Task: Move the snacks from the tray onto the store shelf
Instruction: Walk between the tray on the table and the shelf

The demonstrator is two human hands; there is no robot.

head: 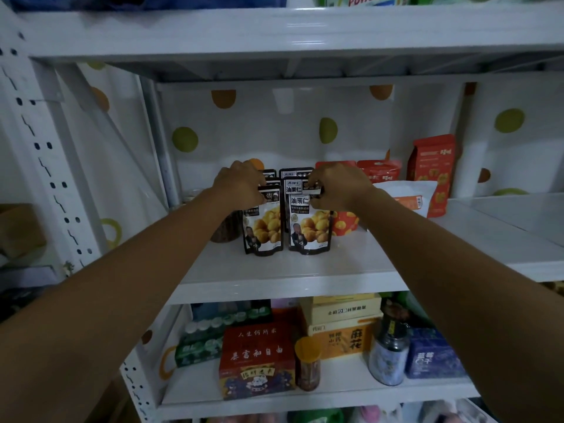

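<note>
Two rows of black chestnut snack pouches stand upright on the white middle shelf [290, 270]. My left hand [241, 186] grips the top of the front pouch of the left row [264, 230]. My right hand [341, 186] pinches the top edge of the front pouch of the right row [309, 230]. More of the same pouches stand behind each front one, partly hidden by my hands. No tray is in view.
Red-orange snack bags [432, 166] and a white bag [409, 196] stand to the right on the same shelf. A dark jar [224, 227] sits left of the pouches. Boxes, bottles and tins [258, 358] fill the shelf below. The white upright [45, 166] stands at left.
</note>
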